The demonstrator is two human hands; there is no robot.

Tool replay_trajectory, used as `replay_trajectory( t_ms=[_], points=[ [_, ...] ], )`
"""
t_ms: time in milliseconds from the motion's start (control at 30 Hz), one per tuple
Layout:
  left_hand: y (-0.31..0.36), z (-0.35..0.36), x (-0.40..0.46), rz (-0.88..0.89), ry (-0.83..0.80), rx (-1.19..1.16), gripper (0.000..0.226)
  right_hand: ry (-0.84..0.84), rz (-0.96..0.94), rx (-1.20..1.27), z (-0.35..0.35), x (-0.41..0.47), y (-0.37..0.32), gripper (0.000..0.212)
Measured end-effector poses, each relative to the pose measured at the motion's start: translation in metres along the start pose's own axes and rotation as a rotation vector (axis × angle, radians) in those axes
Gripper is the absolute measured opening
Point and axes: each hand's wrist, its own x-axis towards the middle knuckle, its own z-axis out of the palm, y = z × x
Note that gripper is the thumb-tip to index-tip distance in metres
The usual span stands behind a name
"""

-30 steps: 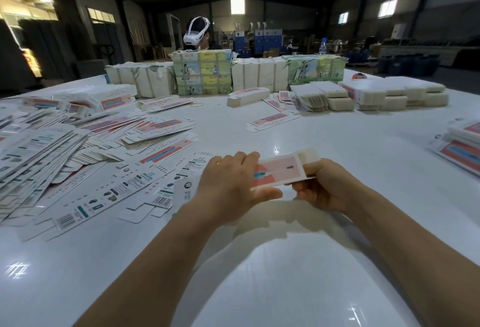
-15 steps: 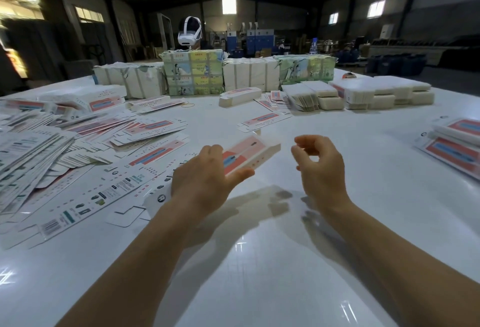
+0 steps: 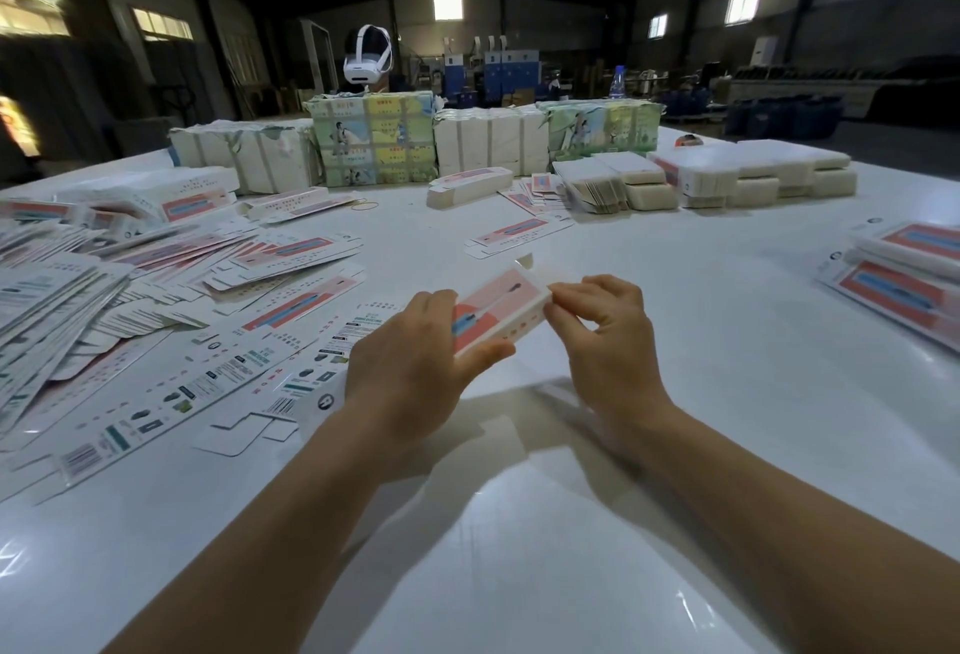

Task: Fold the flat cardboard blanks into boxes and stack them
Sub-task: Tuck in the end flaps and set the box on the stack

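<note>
1. I'm mid-fold on one box [image 3: 501,313], held in the air above the table [image 3: 675,341], near its middle.
2. My left hand [image 3: 415,367] grips the box's near end, thumb under, fingers over the top.
3. My right hand [image 3: 605,336] pinches the far end with curled fingertips, seemingly working the end flap; the flap itself is blurred.
4. Next, I judge, the flap needs tucking in squarely, then the box goes to a stack.
5. Loose blanks [image 3: 156,300] crowd the left, close to my left forearm, so there is little room there.
6. To the right the table lies bare as far as the finished boxes [image 3: 904,274] at the right edge; the likely place to stack.
</note>
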Motion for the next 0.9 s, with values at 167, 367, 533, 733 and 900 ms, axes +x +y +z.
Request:
replay_trajectory(
  t_ms=[167, 367, 533, 733, 900],
  points=[
    [-0.004, 0.000, 0.002, -0.021, -0.026, -0.059, 0.086, -0.045, -0.049, 0.002, -0.001, 0.002, -0.001, 0.028],
    [-0.002, 0.000, -0.001, 0.030, -0.087, -0.035, 0.080, -0.231, 0.086, 0.197, -0.009, 0.007, -0.006, 0.062],
    [0.001, 0.003, -0.002, 0.027, -0.086, 0.001, 0.074, -0.255, 0.111, 0.262, -0.008, 0.005, -0.005, 0.066],
    [0.004, 0.006, 0.001, 0.009, -0.055, 0.062, 0.079, -0.155, 0.076, 0.098, 0.005, -0.002, -0.004, 0.051],
    [0.007, 0.006, 0.000, 0.020, -0.055, 0.087, 0.087, -0.177, 0.064, 0.020, 0.010, -0.003, -0.001, 0.049]
  ],
)
